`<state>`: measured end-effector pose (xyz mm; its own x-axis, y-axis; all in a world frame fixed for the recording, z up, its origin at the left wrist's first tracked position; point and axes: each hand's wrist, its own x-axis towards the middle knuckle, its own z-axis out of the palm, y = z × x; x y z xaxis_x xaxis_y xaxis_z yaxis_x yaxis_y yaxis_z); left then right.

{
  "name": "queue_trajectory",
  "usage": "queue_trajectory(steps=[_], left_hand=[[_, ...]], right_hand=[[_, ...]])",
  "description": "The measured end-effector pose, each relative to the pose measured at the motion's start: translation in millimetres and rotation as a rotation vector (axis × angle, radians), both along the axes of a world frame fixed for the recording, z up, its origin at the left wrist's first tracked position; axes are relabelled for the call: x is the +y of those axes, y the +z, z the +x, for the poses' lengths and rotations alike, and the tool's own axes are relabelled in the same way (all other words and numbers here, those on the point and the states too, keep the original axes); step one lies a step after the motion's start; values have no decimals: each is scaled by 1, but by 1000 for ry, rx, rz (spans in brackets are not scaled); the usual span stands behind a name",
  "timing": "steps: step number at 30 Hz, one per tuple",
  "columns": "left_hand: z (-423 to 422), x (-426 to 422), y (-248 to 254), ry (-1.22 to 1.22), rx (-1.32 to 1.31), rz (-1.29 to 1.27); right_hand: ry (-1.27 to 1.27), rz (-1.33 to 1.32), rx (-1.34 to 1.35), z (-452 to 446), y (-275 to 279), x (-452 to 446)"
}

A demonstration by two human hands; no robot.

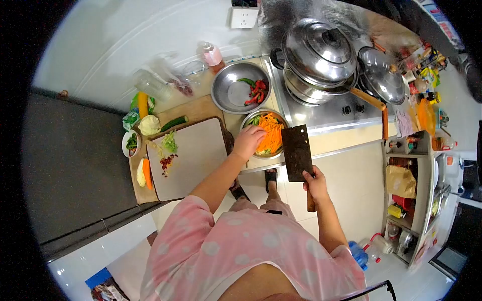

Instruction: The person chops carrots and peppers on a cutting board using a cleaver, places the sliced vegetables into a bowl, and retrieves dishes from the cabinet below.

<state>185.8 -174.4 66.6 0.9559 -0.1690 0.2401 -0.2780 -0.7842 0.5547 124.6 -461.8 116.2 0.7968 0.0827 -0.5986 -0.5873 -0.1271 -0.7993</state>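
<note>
My right hand [315,184] is closed round the wooden handle of a dark cleaver [297,153], its broad blade upright beside a metal bowl. That bowl [287,124] holds orange carrot shreds [271,131] and some green shreds. My left hand [249,142] reaches over the bowl's near left side, fingers bent together at the shreds; whatever they pinch is hidden. Left of it lies a cutting board [198,158] with chopped green pieces [169,143] and chopped red pieces [166,163]. A larger metal bowl [232,93] behind holds red peppers [257,93] and a green one.
A lidded steamer pot [319,55] stands on the stove [346,118], with a wooden pan handle [369,99] jutting rightward. Cucumber [174,123], cauliflower [149,125], carrot [146,173] and a small white bowl [131,144] surround the board. A shelf [427,175] stands at right.
</note>
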Motion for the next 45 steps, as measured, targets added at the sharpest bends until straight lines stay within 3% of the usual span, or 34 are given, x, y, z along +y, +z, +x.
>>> queue_trajectory(steps=[8, 11, 12, 13, 18, 26, 31, 35, 37, 39, 41, 45], left_hand=[[-39, 52, 23, 252, -149, 40], [-74, 86, 39, 389, -171, 46], [-87, 97, 40, 476, -53, -2], [-98, 110, 40, 511, -65, 25], [-155, 160, 54, 636, -1, 18], [-203, 192, 54, 591, -34, 53], [-190, 191, 61, 526, -37, 1], [-165, 185, 63, 492, -34, -13], [-150, 183, 62, 481, -33, -18], [-134, 183, 60, 477, -27, -25], [-118, 182, 55, 476, -1, -24], [-87, 180, 45, 467, 56, -19]], right_hand=[[178, -169, -219, -1, 10, 51], [346, -365, -770, -3, -9, 91], [339, -266, -475, -11, 42, 119], [455, -373, -597, -16, 54, 136], [648, -522, -775, -41, 5, 217], [743, -712, -1061, -55, -72, 292], [921, -780, -999, -51, -51, 309], [987, -593, -1024, -21, -62, 295], [1005, -549, -976, 6, -41, 285], [919, -507, -925, 54, -34, 268], [707, -424, -1143, 114, -58, 243], [647, -741, -1036, 223, -51, 223]])
